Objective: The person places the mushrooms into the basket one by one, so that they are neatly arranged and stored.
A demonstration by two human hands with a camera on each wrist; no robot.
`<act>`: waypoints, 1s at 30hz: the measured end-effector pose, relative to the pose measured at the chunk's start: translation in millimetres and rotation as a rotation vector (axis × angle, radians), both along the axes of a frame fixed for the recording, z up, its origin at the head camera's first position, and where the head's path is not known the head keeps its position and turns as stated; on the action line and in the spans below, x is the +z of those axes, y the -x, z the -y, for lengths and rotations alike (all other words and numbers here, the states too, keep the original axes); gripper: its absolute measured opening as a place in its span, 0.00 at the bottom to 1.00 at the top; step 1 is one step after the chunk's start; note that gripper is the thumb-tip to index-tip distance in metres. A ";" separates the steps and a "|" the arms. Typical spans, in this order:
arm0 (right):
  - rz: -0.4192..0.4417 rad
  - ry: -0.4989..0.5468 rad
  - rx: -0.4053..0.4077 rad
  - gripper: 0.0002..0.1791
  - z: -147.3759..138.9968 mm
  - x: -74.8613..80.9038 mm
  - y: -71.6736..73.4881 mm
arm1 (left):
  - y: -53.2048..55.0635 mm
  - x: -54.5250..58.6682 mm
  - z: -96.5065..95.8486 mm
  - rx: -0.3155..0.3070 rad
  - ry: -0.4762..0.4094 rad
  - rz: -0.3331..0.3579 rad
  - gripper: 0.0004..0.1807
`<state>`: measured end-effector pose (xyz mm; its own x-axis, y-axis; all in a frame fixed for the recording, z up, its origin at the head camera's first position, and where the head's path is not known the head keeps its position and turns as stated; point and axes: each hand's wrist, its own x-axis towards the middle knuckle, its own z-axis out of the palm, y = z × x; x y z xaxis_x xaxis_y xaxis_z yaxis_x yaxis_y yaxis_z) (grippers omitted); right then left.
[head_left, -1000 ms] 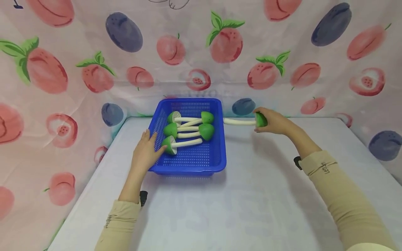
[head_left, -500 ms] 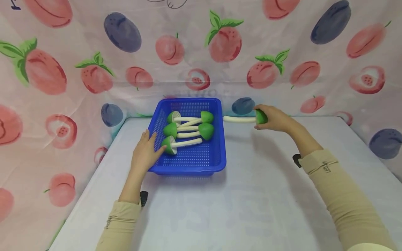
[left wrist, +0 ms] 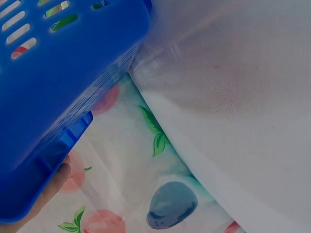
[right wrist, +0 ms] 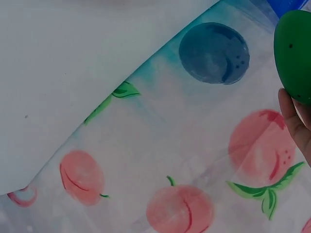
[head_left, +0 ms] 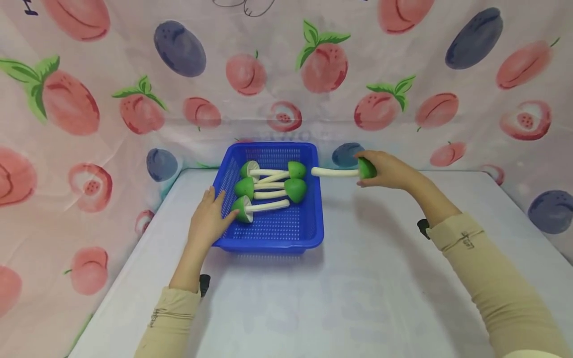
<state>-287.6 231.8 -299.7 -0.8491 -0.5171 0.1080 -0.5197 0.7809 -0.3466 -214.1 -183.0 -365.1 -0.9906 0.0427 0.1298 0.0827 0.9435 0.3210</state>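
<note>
A blue plastic basket (head_left: 268,245) with perforated walls stands toward the table's back. My left hand (head_left: 207,220) grips its left rim, the thumb inside near the front mushroom and the fingers along the outside. In the left wrist view a fingertip (left wrist: 57,180) shows beneath the basket's rim (left wrist: 63,141). Right of the basket, my right hand (head_left: 388,170) holds a toy mushroom (head_left: 336,172) by its green cap, the white stem pointing left. The stem's end overlaps the right rim in the head view. The green cap (right wrist: 294,53) fills the right wrist view's edge.
Inside the basket lie several more green-capped mushrooms (head_left: 295,190), stems crossing, with one mushroom (head_left: 267,206) apart at the front. A white cloth-covered table (head_left: 380,278) extends to the front and right. Behind it hangs a fruit-print curtain (head_left: 286,64).
My right hand has moved slightly left with the mushroom, bringing its stem end from beside the basket to over the right rim. My left hand keeps its place on the basket.
</note>
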 end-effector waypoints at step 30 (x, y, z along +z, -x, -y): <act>0.074 -0.117 0.184 0.37 91.1 27.7 -2.0 | 0.2 2.1 -2.1 0.000 0.001 0.009 0.39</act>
<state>-285.6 140.7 -272.0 -0.7429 -0.6691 -0.0207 -0.6335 0.7126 -0.3015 -214.3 -180.9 -363.0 -0.9917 0.0431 0.1211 0.0802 0.9439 0.3204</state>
